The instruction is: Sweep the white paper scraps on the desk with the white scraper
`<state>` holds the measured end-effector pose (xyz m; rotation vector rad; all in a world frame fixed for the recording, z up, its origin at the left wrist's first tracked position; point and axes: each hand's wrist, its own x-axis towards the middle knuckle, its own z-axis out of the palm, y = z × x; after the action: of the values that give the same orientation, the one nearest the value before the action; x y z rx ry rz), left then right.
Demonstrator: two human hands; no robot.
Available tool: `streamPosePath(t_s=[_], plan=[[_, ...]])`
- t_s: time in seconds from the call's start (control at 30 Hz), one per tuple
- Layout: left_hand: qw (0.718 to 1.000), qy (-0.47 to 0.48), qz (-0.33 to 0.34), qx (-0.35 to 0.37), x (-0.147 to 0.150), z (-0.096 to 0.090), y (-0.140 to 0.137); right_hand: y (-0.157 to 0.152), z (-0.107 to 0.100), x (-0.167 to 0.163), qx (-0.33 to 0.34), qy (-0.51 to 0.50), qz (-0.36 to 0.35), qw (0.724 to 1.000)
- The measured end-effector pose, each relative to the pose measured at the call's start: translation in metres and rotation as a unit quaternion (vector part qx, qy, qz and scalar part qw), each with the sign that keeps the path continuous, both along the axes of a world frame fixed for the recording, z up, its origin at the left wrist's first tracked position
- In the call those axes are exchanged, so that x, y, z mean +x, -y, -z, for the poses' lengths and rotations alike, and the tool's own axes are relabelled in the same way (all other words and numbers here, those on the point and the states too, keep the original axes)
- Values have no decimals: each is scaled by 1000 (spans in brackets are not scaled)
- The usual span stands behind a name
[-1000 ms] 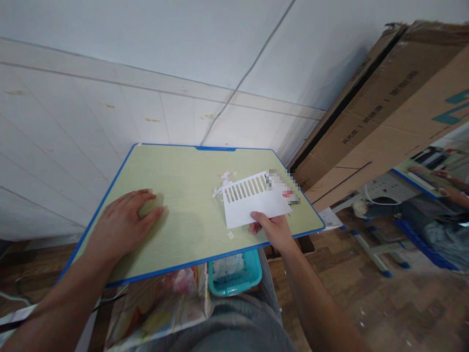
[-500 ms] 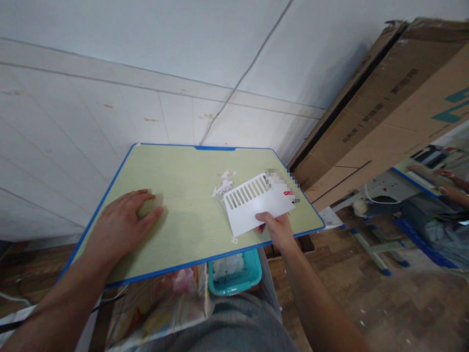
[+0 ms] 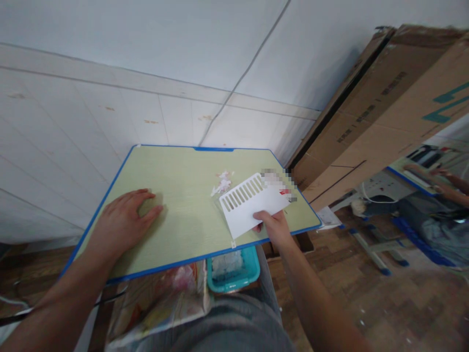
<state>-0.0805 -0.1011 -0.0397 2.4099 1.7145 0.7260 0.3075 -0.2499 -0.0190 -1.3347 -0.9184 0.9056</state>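
My right hand (image 3: 274, 227) pinches a white card (image 3: 244, 211) by its near edge, thumb on top. A row of rounded slots is cut along the card's far left side, and its right end is blurred out. Small white paper scraps (image 3: 223, 182) lie on the table just beyond the card. On the left part of the pale green tabletop (image 3: 183, 210) rests my left hand (image 3: 126, 215), palm down, with thumb and fingers apart and nothing in it. One small scrap (image 3: 233, 244) sits at the near edge below the card.
Under the table's near edge, a turquoise basket (image 3: 234, 286) holds whitish pieces. Tall cardboard boxes (image 3: 370, 112) lean at the right against the white wall (image 3: 146, 98), where a grey cable (image 3: 252, 61) runs down. Farther right, another person's arm (image 3: 449, 188) rests at a second table.
The card in my right hand has shifted slightly left and toward the near edge. My left hand stays where it was. The view has moved a little.
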Motion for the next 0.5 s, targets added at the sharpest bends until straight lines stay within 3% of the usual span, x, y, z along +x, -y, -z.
streamPosePath(t_s=[0.33, 0.5], plan=[[1000, -5, -8, 8, -2, 6, -4, -1, 3, 2, 7, 4, -39, 999], [1000, -14, -12, -19, 0, -1, -6, -2, 4, 4, 18, -3, -38, 999]])
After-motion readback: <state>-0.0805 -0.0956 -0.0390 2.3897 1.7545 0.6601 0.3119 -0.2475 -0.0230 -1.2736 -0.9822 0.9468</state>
